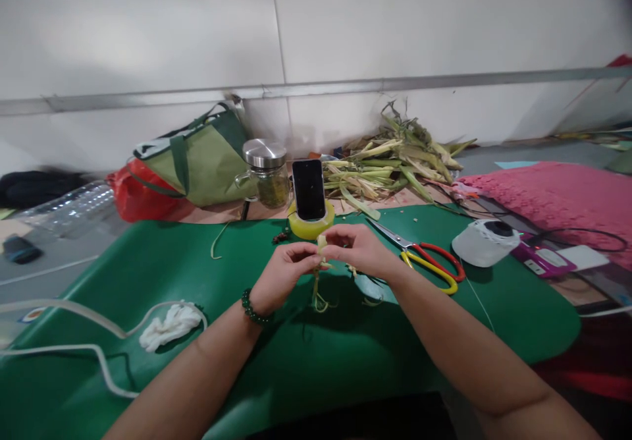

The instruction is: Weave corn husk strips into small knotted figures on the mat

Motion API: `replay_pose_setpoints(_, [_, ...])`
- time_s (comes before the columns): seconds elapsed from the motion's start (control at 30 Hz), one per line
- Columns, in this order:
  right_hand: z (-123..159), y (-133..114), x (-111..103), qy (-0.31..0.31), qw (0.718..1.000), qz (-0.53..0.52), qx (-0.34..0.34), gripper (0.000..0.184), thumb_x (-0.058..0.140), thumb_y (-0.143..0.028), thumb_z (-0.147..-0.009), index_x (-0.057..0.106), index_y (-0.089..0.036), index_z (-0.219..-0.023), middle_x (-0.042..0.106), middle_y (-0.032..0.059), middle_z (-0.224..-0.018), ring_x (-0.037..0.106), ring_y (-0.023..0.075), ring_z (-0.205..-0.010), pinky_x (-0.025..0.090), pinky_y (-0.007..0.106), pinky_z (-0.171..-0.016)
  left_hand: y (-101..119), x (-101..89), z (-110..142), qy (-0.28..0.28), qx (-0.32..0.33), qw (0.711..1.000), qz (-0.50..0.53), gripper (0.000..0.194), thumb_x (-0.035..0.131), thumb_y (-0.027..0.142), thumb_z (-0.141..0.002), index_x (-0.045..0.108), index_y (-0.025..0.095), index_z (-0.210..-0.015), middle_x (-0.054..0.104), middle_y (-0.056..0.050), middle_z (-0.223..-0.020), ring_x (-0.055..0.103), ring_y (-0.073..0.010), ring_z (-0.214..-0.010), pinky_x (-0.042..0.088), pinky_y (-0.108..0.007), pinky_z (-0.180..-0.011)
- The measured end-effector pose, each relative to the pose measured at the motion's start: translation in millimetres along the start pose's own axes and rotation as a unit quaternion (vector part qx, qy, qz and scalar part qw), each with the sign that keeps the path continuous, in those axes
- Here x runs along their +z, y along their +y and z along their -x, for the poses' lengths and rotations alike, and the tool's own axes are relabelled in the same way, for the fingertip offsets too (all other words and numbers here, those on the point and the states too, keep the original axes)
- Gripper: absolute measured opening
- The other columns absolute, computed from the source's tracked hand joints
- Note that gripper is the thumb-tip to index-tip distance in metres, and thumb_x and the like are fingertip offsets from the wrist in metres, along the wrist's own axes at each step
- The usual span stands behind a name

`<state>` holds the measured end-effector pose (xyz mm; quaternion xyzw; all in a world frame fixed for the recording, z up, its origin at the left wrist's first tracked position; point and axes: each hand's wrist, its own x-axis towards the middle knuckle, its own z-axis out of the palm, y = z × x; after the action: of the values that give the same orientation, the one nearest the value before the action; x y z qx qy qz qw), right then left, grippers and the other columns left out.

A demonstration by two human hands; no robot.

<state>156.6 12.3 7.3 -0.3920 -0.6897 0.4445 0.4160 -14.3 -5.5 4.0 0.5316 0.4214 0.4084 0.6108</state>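
Observation:
A small pale-yellow corn husk piece is pinched between both hands above the green mat, with thin strands hanging down below. My left hand, with a dark green bead bracelet at its wrist, grips it from the left with thumb and forefinger. From the right, my right hand closes its fingertips on the upper part. The fingers partly hide its shape. Just behind the hands stands a black phone, propped in a roll of yellow tape. Scissors with red and yellow handles lie beyond my right wrist.
The green mat covers the table. A heap of corn husks lies behind. A glass mug, a green bag and white cloth are leftward. A white thread spool and purple power strip sit right.

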Motion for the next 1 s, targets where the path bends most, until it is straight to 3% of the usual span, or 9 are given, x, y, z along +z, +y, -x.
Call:
replay_pose_setpoints(0.13, [2, 2, 8, 0.056, 0.997, 0.017, -0.04, 0.023, 0.065, -0.032, -0.073, 0.056, -0.016, -0.059, 0.049, -0.0033, -0.056, 0.04, 0.0076, -0.052, 0.032, 0.022, -0.049, 1, 0.9, 1, -0.003, 0.01, 1.0, 0.005, 0.02, 0.076, 0.029, -0.063, 0.07, 0.014, -0.075, 0.07, -0.003, -0.071, 0.066, -0.0162, -0.067, 0.052, -0.027, -0.067])
replay_pose_setpoints(0.43, [4, -3, 11, 0.11, 0.988, 0.051, -0.09, 0.028, 0.064, -0.031, -0.076, 0.049, -0.017, -0.057, 0.044, -0.0042, -0.057, 0.037, 0.008, -0.053, 0.032, 0.022, -0.05, -7, 13.8, 3, 0.044, 0.123, 0.991, -0.042, 0.013, 0.065, 0.027, -0.075, 0.062, 0.015, -0.079, 0.066, -0.001, -0.069, 0.065, -0.0133, -0.061, 0.055, -0.025, -0.061])
replay_pose_setpoints(0.77, [7, -3, 18, 0.142, 0.986, -0.009, -0.084, 0.025, 0.064, -0.03, -0.075, 0.051, -0.017, -0.058, 0.045, -0.0046, -0.056, 0.038, 0.0077, -0.051, 0.033, 0.022, -0.049, -8, 18.1, 8, 0.105, 0.23, 0.957, -0.143, 0.008, 0.06, 0.017, -0.073, 0.052, 0.018, -0.073, 0.057, 0.003, -0.064, 0.062, -0.0115, -0.055, 0.052, -0.023, -0.054])
replay_pose_setpoints(1.0, [13, -7, 23, 0.16, 0.982, 0.02, -0.099, 0.024, 0.064, -0.028, -0.076, 0.051, -0.017, -0.058, 0.048, -0.0036, -0.056, 0.041, 0.0082, -0.052, 0.035, 0.022, -0.049, -8, 19.9, 7, 0.153, 0.293, 0.916, -0.23, 0.008, 0.058, 0.016, -0.07, 0.052, 0.018, -0.067, 0.054, 0.003, -0.063, 0.053, -0.0095, -0.058, 0.045, -0.02, -0.057])
